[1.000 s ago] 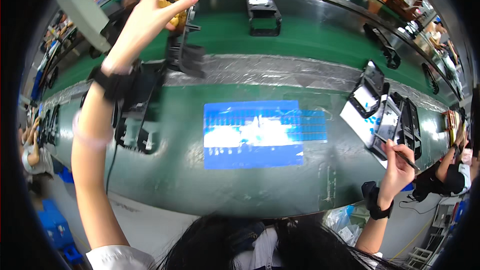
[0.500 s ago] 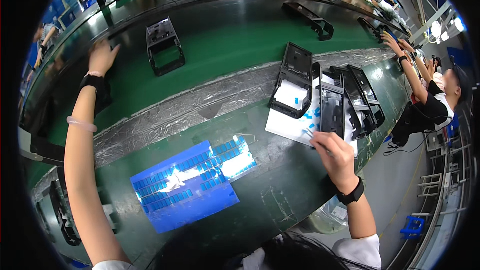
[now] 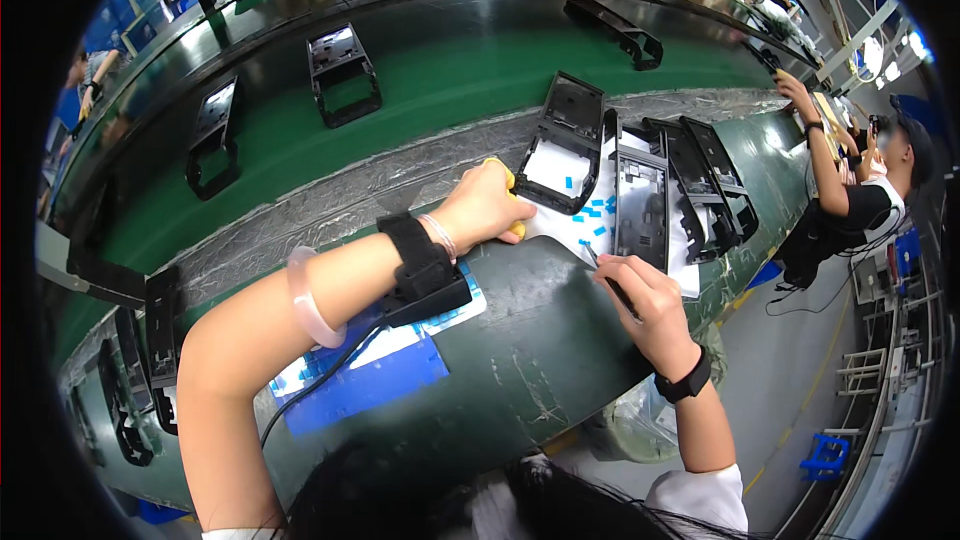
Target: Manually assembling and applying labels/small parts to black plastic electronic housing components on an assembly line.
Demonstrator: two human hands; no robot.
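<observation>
My left hand, with yellow covers on its fingertips, closes on the near left corner of a black plastic frame. That frame lies tilted over a white sheet strewn with small blue pieces. Held in my right hand is a pair of dark tweezers, its tips just above the sheet beside the blue pieces. To the right, another black frame stands close by, with more frames stacked behind it. Under my left forearm, a blue sheet with blue stickers is partly hidden.
Beyond a silver taped strip, black frames lie on the green conveyor. More black parts sit at the bench's left end. A co-worker reaches over the bench at right; a clear bag hangs below the edge.
My left hand has come from the far left conveyor to the frame by the white sheet. Another frame now shows at the conveyor's left. My right hand has shifted slightly left with the tweezers.
</observation>
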